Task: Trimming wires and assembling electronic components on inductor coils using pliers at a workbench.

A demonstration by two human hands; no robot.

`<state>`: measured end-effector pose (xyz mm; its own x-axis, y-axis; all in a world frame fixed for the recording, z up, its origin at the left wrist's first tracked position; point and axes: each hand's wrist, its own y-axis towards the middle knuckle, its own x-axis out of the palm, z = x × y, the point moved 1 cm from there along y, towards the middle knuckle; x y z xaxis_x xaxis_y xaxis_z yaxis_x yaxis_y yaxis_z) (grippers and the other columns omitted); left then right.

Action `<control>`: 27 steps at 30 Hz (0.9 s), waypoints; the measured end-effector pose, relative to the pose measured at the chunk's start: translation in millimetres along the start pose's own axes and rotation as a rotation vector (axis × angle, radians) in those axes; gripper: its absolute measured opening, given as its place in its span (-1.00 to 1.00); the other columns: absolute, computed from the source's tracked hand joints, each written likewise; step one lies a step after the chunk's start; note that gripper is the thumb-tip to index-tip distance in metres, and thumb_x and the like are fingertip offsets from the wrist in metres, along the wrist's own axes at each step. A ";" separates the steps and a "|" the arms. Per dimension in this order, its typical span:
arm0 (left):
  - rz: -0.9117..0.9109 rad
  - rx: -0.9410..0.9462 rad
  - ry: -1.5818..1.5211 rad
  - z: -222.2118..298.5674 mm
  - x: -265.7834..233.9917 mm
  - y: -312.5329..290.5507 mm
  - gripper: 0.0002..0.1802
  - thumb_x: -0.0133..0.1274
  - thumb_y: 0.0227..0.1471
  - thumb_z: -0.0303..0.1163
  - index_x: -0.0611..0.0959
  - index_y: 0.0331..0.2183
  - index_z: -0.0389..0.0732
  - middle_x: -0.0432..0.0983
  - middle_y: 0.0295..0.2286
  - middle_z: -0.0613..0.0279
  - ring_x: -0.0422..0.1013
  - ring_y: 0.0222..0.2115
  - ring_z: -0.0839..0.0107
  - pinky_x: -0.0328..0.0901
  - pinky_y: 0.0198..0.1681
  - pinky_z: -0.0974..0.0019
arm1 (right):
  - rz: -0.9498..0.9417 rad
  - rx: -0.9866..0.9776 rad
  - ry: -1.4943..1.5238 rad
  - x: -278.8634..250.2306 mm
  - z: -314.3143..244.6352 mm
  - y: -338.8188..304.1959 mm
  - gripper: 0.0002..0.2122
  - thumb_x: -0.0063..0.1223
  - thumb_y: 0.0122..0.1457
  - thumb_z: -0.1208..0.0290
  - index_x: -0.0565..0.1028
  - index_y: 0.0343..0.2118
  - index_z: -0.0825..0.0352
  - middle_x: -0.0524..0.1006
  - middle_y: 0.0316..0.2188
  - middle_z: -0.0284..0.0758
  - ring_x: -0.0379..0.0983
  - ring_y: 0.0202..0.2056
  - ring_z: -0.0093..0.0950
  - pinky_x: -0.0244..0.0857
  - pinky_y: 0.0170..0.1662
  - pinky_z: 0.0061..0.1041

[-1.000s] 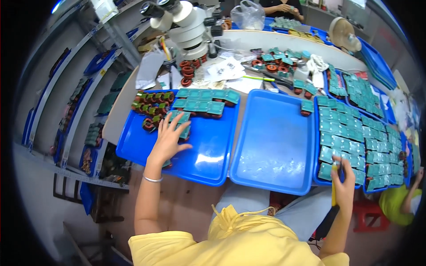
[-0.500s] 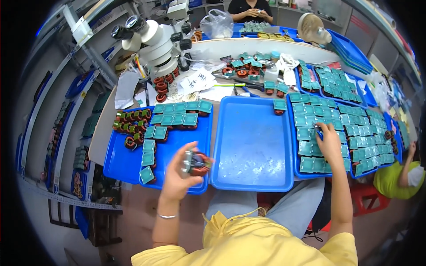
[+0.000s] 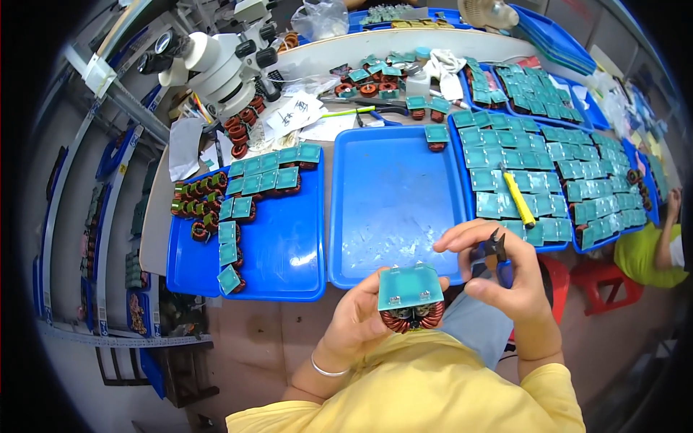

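In front of my body, my left hand (image 3: 355,317) grips a red copper-wound coil with a flat green square board (image 3: 410,286) on top. The board faces up, with small metal pins near its edges; the windings show beneath it. My right hand (image 3: 516,285), just to the right, holds small blue-handled wire cutters (image 3: 494,252) with their jaws pointing up. The cutters are apart from the board. Behind my hands lies a blue tray (image 3: 397,209) with one board-topped coil (image 3: 436,137) at its far right corner.
At left, a blue tray (image 3: 289,245) holds board-topped coils and bare coils. On the right, trays are packed with rows of green-topped coils (image 3: 502,159); a yellow utility knife (image 3: 517,200) lies across them. A microscope (image 3: 216,72), papers and a red stool (image 3: 606,285) stand around.
My left hand has brought the coil from over the left tray to the middle, green board up. My right hand has come back from the right tray with the wire cutters. The view has shifted.
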<state>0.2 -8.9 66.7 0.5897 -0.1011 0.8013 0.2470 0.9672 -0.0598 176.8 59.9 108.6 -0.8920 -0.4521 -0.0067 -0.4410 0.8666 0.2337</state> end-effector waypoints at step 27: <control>-0.048 0.128 0.377 -15.6 2.6 0.7 -0.08 0.36 -0.36 -0.37 0.18 0.02 -0.28 0.25 -0.13 0.20 0.29 -0.14 0.43 0.22 -0.09 0.40 | -0.075 -0.154 -0.256 -1.2 -3.1 -10.6 -0.55 0.30 -0.19 0.32 0.40 -0.22 0.39 0.44 -0.27 -0.28 0.36 -0.32 -0.55 0.25 -0.33 -0.61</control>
<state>13.9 -12.1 59.4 0.8267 -0.2023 0.5251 0.1972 0.9781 0.0662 182.9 50.5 109.1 -0.8623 -0.4283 -0.2700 -0.5035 0.7817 0.3680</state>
